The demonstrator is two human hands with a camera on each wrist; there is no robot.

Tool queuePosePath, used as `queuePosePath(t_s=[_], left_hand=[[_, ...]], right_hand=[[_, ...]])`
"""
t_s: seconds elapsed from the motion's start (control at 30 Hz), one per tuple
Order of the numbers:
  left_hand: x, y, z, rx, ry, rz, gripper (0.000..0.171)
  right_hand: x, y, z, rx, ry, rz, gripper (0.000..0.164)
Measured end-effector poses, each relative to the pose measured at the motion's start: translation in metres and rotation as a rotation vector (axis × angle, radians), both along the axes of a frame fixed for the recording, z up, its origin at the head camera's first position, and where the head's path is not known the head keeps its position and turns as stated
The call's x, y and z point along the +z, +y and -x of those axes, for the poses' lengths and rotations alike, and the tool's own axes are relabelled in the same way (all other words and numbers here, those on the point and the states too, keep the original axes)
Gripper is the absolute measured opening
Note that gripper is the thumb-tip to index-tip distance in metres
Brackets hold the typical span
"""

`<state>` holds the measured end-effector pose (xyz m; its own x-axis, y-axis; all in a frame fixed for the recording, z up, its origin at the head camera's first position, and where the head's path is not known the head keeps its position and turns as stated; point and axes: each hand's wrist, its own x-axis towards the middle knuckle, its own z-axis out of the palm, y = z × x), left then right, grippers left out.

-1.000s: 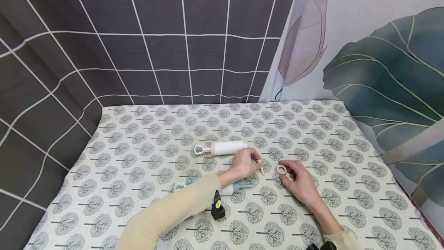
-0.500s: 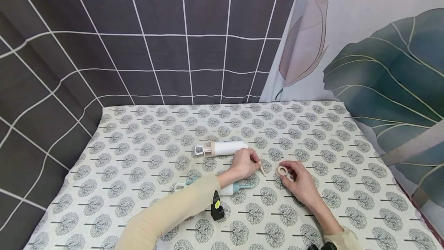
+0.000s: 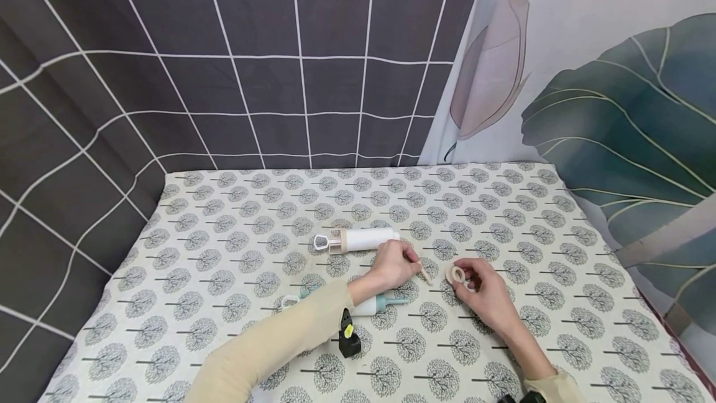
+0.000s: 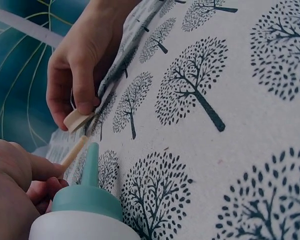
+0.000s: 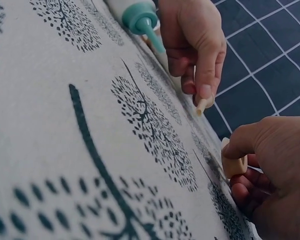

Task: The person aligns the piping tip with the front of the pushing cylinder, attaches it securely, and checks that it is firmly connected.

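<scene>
My left hand pinches a slim beige nozzle between thumb and fingertips, its free end pointing toward my other hand. A beige threaded-collar-like ring is held by its sides in my right hand, its round opening visible in the head view. A small gap separates nozzle and ring. Behind the left hand lies a white syringe-like bottle with a beige band and a white loop handle. Partly hidden under the left forearm is a similar bottle with a teal collar and pointed teal tip.
A pale tablecloth printed with grey trees covers the table. Dark gridded cloth hangs behind and at the left; a leaf-patterned curtain hangs at the right. A black wrist camera sits on the left sleeve.
The nozzle in my left hand has swung to point more toward the right hand. The ring has shifted slightly right and turned in my right fingers. Both bottles stay put.
</scene>
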<state>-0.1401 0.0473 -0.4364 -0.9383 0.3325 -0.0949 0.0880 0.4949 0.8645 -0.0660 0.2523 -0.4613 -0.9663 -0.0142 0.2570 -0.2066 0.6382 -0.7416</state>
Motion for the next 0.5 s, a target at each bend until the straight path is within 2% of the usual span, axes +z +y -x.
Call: queuePosePath(t_s=[0.3, 0.5], left_hand=[[0.004, -0.0043, -0.0017, 0.036, -0.014, -0.039, 0.011], [0.0065, -0.008, -0.0048, 0.065, -0.082, -0.091, 0.011]], right_hand=[[0.0043, -0.0013, -0.0009, 0.001, -0.037, 0.064, 0.041], [0.0066, -0.0031, -0.0014, 0.006, -0.075, 0.098, 0.042]])
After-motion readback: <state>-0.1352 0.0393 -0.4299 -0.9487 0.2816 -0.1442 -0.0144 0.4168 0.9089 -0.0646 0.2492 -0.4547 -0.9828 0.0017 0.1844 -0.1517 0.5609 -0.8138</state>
